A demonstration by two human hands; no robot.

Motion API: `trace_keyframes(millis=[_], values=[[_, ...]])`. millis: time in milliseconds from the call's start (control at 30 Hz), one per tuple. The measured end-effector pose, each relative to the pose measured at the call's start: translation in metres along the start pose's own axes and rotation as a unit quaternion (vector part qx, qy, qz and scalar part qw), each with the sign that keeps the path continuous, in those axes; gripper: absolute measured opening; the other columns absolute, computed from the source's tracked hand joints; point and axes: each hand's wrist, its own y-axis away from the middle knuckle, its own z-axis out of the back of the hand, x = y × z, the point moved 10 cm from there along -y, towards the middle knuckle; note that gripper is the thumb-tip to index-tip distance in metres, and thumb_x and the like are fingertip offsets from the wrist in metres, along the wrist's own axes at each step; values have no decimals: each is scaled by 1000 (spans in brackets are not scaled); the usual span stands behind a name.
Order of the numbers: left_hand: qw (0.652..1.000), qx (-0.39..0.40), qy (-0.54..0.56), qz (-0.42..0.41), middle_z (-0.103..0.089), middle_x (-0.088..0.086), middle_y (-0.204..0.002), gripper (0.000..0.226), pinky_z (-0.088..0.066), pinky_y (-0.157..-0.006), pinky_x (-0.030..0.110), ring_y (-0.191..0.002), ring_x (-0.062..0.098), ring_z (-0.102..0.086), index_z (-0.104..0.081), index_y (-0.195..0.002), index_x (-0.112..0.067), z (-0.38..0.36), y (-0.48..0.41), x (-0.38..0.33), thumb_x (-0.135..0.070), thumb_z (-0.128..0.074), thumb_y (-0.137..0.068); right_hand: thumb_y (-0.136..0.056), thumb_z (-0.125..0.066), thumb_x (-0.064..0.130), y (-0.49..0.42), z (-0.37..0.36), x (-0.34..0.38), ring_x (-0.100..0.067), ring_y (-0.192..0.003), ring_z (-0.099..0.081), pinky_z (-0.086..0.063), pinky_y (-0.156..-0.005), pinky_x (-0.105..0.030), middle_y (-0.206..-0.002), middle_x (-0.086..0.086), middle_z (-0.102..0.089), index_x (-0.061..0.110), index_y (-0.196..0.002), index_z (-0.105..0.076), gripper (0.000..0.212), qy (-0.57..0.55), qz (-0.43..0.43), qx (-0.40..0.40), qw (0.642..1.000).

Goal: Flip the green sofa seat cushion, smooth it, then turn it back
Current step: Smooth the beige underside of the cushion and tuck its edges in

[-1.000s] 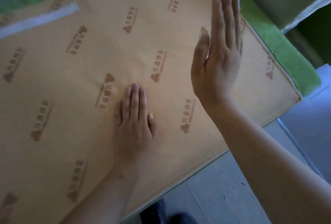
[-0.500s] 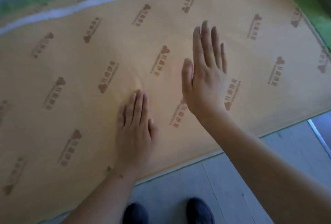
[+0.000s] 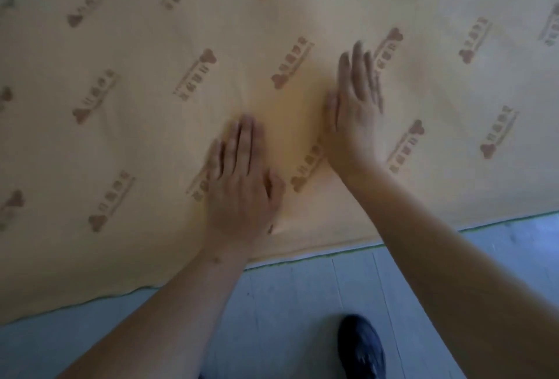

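Head view, looking down. The green sofa seat cushion (image 3: 136, 45) lies underside up and fills the upper two-thirds of the frame: a tan, slightly creased fabric face printed with rows of slanted brown logos (image 3: 196, 76). Only a thin green edge (image 3: 317, 254) shows along its near border, which runs from the lower left up toward the right margin. Below that border lies a pale grey-blue plank floor (image 3: 287, 303), with the toe of one dark shoe (image 3: 361, 345) at lower centre-right. Left hand (image 3: 242, 179), centre frame: fingers straight and close together, thumb out to the right, palm laid flat on the tan face just inside the near border, grasping nothing. Right hand (image 3: 354, 109), just right of and above it: fingers extended and pointing toward the top of the frame, thumb side toward the left hand, holding nothing. It is motion-blurred, so contact of the palm with the fabric cannot be confirmed. The hands are near each other but apart. Both bare forearms enter from the bottom edge, the left from lower left, the right from lower right, converging toward the middle of the cushion.
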Motion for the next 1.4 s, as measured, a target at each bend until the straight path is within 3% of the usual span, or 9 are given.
trace_keyframes(millis=[100,200,367,467,633,733,867,1000,1400], values=[[1000,-5,6,-27,-20,6,-165,74,-16,-123,45,-153,18,-16,-23,-157,-9,1,2,19,-30,-44,-89,-102,-32,17,-5,14,46,-29,-152,-17,-15,-124,-45,-163,-13,-23,2,-155,-26,55,7,54,-76,996],[1000,-4,-1,-24,-20,4,-165,74,-15,-123,47,-153,19,-16,-24,-157,-10,5,5,38,-31,-45,-88,-101,-30,28,16,-37,55,-22,-153,-10,-5,-125,-37,-166,-6,-16,11,-158,-20,60,34,31,51,998],[998,-26,4,54,-18,5,-165,74,-15,-123,46,-153,20,-14,-23,-157,-10,19,1,108,-31,-41,-88,-102,-34,18,11,8,119,-37,-146,-31,-26,-119,-49,-155,-21,-36,-3,-148,-39,51,-32,80,-138,987],[994,-27,7,110,-18,6,-165,74,-13,-124,43,-153,21,-14,-20,-157,-9,24,13,167,-29,-41,-90,-101,-29,28,46,-74,140,-27,-151,-20,-20,-121,-49,-162,-14,-24,4,-155,-28,58,25,97,68,993],[994,-18,-36,104,-15,6,-166,73,-13,-124,45,-153,23,-12,-17,-158,-10,33,30,246,-32,-39,-91,-106,-22,28,29,-59,202,-35,-151,-19,-16,-123,-49,-161,-17,-24,2,-154,-27,55,2,131,-38,991],[994,-14,-23,107,-15,6,-166,72,-14,-124,45,-153,22,-13,-20,-158,-11,38,42,276,-32,-37,-91,-104,-21,35,46,-114,220,-25,-154,-6,-5,-125,-44,-166,-11,-10,8,-158,-15,61,38,103,87,990],[989,-17,-16,146,-16,6,-166,72,-13,-124,44,-153,21,-13,-20,-158,-11,47,52,332,-36,-35,-92,-104,-28,23,38,-89,282,-33,-151,-18,-13,-124,-45,-162,-18,-22,1,-154,-25,55,-14,107,-52,993],[988,10,-9,154,-15,5,-166,74,-13,-123,46,-154,20,-10,-20,-158,-12,51,68,376,-41,-33,-91,-100,-22,34,81,-164,328,-23,-154,-6,-4,-126,-40,-166,-13,-10,5,-158,-13,65,36,140,107,984],[979,30,-10,200,-9,6,-167,72,-10,-124,45,-154,21,-4,-13,-159,-12,65,104,515,-42,-30,-96,-102,-30,19,79,-178,468,-31,-153,-13,-10,-125,-45,-164,-16,-17,3,-156,-22,57,-46,195,23,979]])
